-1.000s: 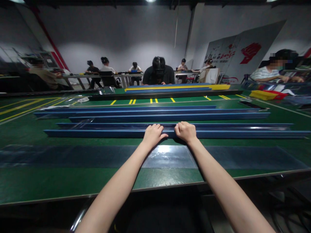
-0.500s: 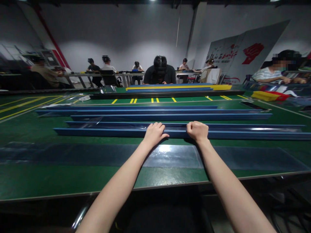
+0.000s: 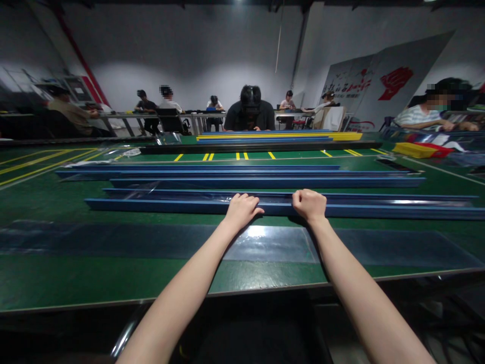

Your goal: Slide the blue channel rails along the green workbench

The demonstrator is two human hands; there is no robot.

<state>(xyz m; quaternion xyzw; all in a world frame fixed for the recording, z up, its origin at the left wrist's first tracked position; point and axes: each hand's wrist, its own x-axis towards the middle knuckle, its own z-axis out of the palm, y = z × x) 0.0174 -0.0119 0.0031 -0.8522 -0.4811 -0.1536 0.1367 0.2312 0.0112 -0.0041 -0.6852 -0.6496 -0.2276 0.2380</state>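
Note:
A long blue channel strip (image 3: 162,206) lies crosswise in front of me, with clear plastic film (image 3: 212,198) showing inside it. My left hand (image 3: 242,209) is closed over its front wall, fingers curled over the top and thumb pointing right. A short way to the right, my right hand (image 3: 309,203) makes a fist at the same wall; its fingertips are hidden. Nearer to me, a flat clear plastic sheet (image 3: 151,245) in a long band lies under my forearms.
More blue channel strips (image 3: 265,182) lie parallel behind. Farther back are a black strip (image 3: 261,147) and a yellow strip (image 3: 341,136). A yellow tray (image 3: 413,149) stands at the right on the green table (image 3: 94,283). A person (image 3: 250,114) sits opposite; several others sit around.
Both hands keep the same place and grip on the blue channel strip. The view has shifted very slightly.

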